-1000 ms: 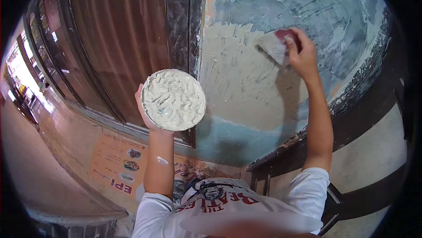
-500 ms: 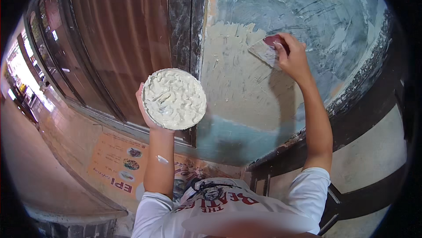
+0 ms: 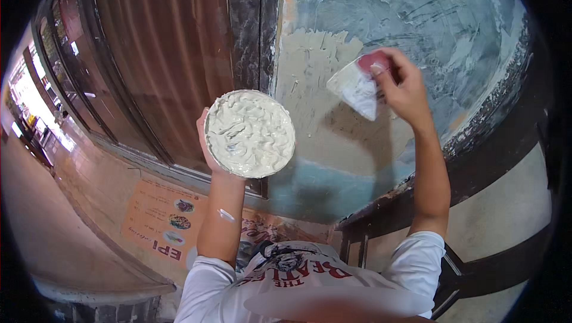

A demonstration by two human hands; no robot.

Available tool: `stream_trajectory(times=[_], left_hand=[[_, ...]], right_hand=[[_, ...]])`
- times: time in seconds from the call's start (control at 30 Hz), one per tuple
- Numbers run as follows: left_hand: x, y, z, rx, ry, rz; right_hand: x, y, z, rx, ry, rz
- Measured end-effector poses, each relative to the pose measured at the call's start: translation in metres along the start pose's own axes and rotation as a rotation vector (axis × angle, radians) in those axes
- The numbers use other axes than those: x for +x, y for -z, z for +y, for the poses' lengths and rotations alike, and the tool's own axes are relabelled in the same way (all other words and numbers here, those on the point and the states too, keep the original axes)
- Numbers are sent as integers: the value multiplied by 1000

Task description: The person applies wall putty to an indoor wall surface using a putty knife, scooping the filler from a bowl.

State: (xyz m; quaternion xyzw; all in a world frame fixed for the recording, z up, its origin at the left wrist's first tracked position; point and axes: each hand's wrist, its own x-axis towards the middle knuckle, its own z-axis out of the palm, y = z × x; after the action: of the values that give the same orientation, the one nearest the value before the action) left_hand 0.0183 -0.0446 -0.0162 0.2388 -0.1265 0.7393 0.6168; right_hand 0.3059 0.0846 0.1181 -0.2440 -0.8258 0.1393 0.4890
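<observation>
Scraper (image 3: 357, 89) and tub (image 3: 253, 176) closer together

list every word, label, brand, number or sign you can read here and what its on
White shirt: red lettering across the front, words not copied here.
Orange sheet: large lettering, not copied here; its finest lines are too small to read.
Scraper, container of paste: no readable lettering.

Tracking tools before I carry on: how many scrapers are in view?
1. The red-gripped scraper is in the right hand, in front of the wall. Another could be hidden behind the tub.
</observation>
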Motion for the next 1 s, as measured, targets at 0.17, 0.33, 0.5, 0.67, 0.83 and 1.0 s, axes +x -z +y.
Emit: stream_trajectory(times=[0.17, 0.33, 0.5, 0.67, 0.83, 1.0], left_hand=[[1, -5, -3, -7, -2, 99], [5, -5, 0, -5, 66, 47], [10, -7, 11, 41, 62, 155], [23, -36, 21, -41, 130, -92], [35, -40, 27, -43, 106, -79], [37, -31, 28, 59, 141, -114]], right_hand=[[-7, -33, -48, 81, -101, -281], [-3, -32, -76, 64, -56, -327], [9, -26, -92, -215, 213, -371], [26, -39, -109, -143, 404, -440], [38, -51, -137, -252, 475, -551], [39, -69, -146, -273, 535, -577]])
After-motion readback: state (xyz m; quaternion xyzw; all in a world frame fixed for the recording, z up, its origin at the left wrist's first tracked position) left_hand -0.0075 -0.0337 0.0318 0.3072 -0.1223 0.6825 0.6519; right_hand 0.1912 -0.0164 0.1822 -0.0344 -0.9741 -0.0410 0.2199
